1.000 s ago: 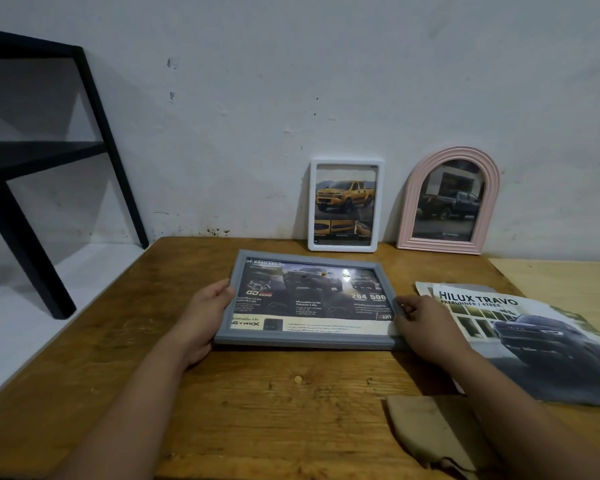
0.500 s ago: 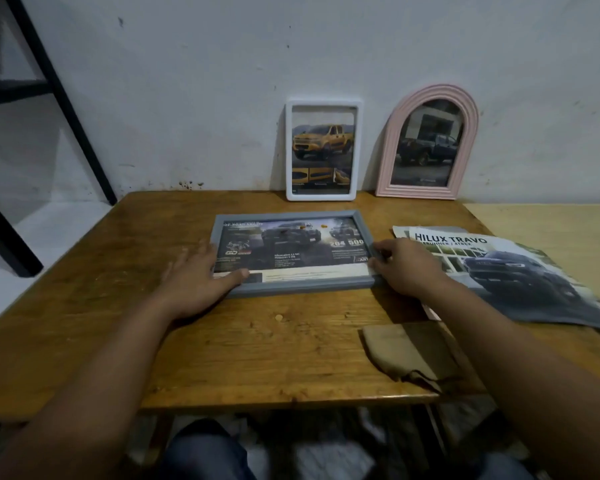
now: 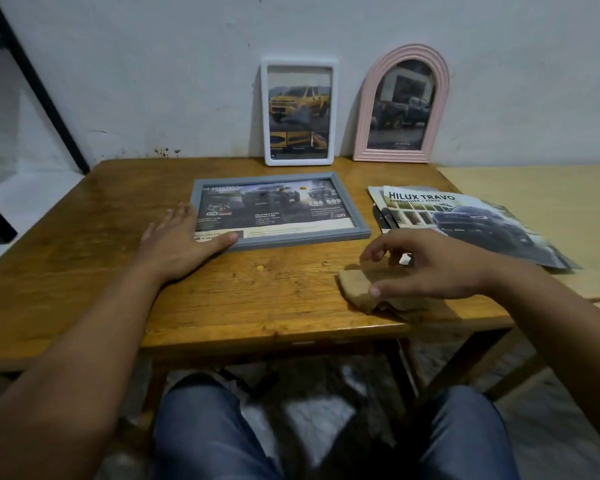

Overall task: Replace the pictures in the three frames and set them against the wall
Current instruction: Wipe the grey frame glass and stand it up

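Over cloth [image 3: 378, 289]: right hand [image 3: 426, 265], moved off grey frame [image 3: 278, 211] | left hand [image 3: 181, 240] stays

Worn, grainy wooden table [image 3: 222, 299]; glossy paper brochure [image 3: 465, 220]; matt grey frame [image 3: 326, 233] with reflective glazing; soft tan cloth [image 3: 357, 285]

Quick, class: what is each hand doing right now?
Left hand: open, flat on the grey frame corner.
Right hand: open, over the tan cloth, gripping nothing.
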